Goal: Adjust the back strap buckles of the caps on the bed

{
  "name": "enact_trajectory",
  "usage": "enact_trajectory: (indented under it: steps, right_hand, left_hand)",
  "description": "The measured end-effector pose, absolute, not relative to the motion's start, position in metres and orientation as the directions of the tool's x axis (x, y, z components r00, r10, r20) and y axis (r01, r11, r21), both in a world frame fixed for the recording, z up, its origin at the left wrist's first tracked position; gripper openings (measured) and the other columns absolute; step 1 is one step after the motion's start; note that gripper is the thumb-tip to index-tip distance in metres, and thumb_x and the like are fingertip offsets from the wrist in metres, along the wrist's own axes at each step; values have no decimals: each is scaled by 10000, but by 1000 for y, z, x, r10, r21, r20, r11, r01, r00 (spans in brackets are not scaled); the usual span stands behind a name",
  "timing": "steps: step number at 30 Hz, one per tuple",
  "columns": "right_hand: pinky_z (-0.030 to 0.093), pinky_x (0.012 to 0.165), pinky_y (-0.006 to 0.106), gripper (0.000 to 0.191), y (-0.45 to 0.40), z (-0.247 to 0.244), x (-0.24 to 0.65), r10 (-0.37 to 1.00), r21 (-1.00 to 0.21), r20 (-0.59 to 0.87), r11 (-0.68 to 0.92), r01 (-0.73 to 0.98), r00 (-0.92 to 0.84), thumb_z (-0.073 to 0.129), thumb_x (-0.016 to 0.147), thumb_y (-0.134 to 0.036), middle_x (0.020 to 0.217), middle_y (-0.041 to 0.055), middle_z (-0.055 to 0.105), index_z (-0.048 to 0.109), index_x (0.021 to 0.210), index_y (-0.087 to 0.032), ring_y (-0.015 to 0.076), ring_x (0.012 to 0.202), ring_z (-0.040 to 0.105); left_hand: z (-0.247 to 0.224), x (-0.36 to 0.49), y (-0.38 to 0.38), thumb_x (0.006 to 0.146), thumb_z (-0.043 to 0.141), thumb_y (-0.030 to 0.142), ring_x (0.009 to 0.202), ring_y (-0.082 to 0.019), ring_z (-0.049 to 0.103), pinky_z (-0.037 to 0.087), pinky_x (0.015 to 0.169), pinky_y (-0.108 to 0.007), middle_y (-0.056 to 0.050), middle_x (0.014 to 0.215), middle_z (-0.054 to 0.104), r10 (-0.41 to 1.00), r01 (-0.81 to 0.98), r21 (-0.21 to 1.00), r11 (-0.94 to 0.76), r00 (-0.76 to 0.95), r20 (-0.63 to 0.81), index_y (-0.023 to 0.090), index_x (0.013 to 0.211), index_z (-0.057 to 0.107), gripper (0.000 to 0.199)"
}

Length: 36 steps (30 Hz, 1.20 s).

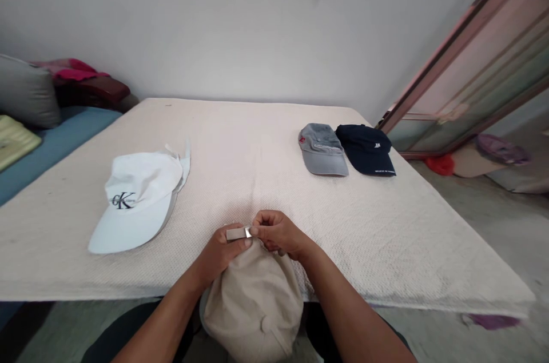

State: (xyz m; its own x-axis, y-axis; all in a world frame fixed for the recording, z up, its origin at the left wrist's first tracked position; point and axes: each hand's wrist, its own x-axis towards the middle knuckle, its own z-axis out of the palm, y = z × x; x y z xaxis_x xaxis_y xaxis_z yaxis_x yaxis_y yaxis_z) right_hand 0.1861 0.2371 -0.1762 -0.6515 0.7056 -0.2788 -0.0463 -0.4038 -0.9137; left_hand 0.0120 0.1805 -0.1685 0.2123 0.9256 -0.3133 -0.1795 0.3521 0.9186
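A beige cap (257, 300) hangs at the table's front edge, its back strap side turned up and away from me. My left hand (225, 248) is closed on the cap's rear edge beside the strap (235, 234). Fingers of my right hand (277, 232) pinch at the small metal buckle (247, 231) on that strap. The cap's brim is mostly hidden below. To the left lies a white cap (141, 197) with black letters on its front and loose strap ends at the back.
A grey cap (322, 148) and a navy cap (366, 148) lie side by side at the right back of the cloth-covered table (240, 146). A wall (240, 37) stands behind it. At left is a blue seat (81, 126) with a grey cushion (28, 91).
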Motion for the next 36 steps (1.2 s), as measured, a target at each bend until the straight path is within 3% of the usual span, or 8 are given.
enact_trajectory:
  steps: [6, 11, 17, 23, 26, 33, 36]
  right_hand:
    - [183, 351, 160, 263, 237, -170, 188, 671, -884, -292, -462, -76, -682, 705, 734, -356, 441, -110, 382, 522, 711, -170, 19, 353, 247]
    - [164, 359, 166, 266, 238, -173, 190, 653, -867, -260, -482, -125, -711, 696, 746, -370, 470, -97, 405, 530, 728, -164, 18, 367, 249]
    - [183, 372, 157, 253, 239, -179, 190, 688, -853, -188, -468, -231, -701, 736, 710, -305, 566, -83, 446, 587, 859, -164, 10, 397, 279]
    - [213, 374, 156, 218, 238, -176, 188, 662, -862, -151, -452, -230, -734, 724, 736, -283, 565, -79, 456, 598, 869, -165, 21, 412, 325]
    - [229, 380, 159, 218, 237, -173, 187, 644, -862, -135, -451, -231, -753, 730, 726, -279, 547, -83, 468, 592, 849, -163, 20, 399, 324]
    - [251, 407, 163, 174, 236, -171, 186, 668, -930, -102, -328, -168, -737, 705, 737, -253, 529, -79, 476, 617, 847, -152, 28, 423, 344]
    - [254, 412, 162, 168, 237, -172, 185, 672, -941, -97, -302, -152, -734, 696, 739, -245, 536, -80, 467, 619, 855, -152, 29, 433, 340]
  left_hand:
    - [-157, 15, 180, 796, 553, 457, 581, -167, 544, 433, 635, -290, -11, 593, 610, 867, -449, 744, 495, 196, -458, 154, 664, 630, 340]
    - [-162, 12, 180, 766, 614, 335, 634, -172, 575, 439, 679, -289, -6, 639, 640, 851, -408, 752, 519, 166, -498, 150, 697, 664, 204]
    - [-171, 4, 180, 762, 578, 202, 821, -190, 592, 420, 792, -287, -56, 865, 701, 883, -296, 836, 462, 236, -405, 144, 904, 710, 203]
    - [-165, 7, 180, 832, 557, 341, 701, -175, 572, 434, 742, -307, -70, 784, 690, 852, -340, 788, 513, 316, -418, 133, 779, 693, 254]
    - [-164, 7, 180, 800, 611, 297, 676, -159, 556, 428, 712, -288, -44, 728, 661, 847, -323, 799, 507, 360, -392, 138, 717, 667, 188]
    - [-171, 5, 178, 800, 596, 320, 635, -142, 537, 424, 654, -268, -30, 699, 633, 819, -368, 733, 572, 301, -488, 133, 752, 666, 205]
    - [-171, 5, 178, 796, 597, 304, 649, -148, 545, 426, 653, -266, -41, 708, 632, 822, -361, 743, 564, 339, -459, 121, 772, 670, 198]
